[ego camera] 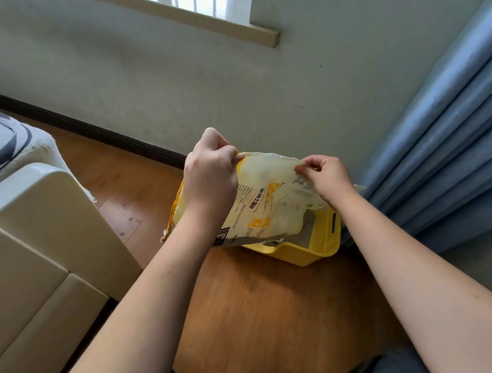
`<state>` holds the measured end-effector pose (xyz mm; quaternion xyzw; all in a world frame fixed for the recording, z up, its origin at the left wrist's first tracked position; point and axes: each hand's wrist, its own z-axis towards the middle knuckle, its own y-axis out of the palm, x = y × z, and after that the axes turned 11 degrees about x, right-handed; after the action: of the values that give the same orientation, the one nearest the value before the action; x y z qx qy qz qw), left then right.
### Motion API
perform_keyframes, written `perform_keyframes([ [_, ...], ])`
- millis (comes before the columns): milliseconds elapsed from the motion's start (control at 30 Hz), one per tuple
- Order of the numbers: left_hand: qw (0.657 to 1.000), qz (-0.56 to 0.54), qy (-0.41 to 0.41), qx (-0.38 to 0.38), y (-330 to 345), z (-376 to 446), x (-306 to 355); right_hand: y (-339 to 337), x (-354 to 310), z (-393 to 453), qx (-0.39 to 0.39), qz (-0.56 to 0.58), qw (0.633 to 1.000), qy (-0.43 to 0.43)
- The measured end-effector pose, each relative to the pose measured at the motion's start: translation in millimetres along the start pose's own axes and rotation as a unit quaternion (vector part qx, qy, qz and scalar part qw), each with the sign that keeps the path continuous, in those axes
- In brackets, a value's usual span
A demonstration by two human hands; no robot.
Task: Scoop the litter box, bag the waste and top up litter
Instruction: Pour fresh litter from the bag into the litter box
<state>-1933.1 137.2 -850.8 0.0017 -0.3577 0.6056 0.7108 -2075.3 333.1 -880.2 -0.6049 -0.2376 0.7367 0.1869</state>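
Both hands (210,176) (328,176) pinch the crinkled litter bag (268,202) over a yellow plastic box (313,248), seemingly upended.

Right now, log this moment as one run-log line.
step: topping up litter | left hand: grips litter bag | right hand: pinches bag's upper edge | bag over yellow litter box

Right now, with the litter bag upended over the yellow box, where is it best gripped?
By the raised bottom edge of the litter bag, from above, one corner each, as the left hand and right hand do now. The mouth hangs into the litter box, and the limp film offers no firmer part.
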Motion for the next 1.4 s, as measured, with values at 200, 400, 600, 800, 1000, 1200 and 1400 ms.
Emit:
perform_keyframes([
  [200,1.0,0.008,0.009,0.015,4,-1,2,6,4,2,-0.017,0.025,0.999,0.02],
  [400,1.0,0.01,0.007,0.009,9,-6,0,5,7,4,-0.012,0.0,1.0,0.017],
  [600,1.0,0.008,-0.009,-0.006,14,-8,-1,8,10,6,-0.012,0.003,1.0,0.022],
  [800,1.0,0.019,-0.016,-0.012,9,-8,-7,22,7,8,-0.028,0.006,0.999,0.026],
  [1000,0.999,0.044,-0.004,-0.015,-2,0,-13,36,-2,10,-0.022,0.016,0.999,0.018],
  [1200,0.997,0.076,0.011,-0.01,-17,6,-26,55,-15,9,-0.039,0.032,0.999,0.01],
  [1400,0.996,0.09,0.007,-0.013,-29,11,-42,73,-26,7,-0.057,0.035,0.998,0.002],
])
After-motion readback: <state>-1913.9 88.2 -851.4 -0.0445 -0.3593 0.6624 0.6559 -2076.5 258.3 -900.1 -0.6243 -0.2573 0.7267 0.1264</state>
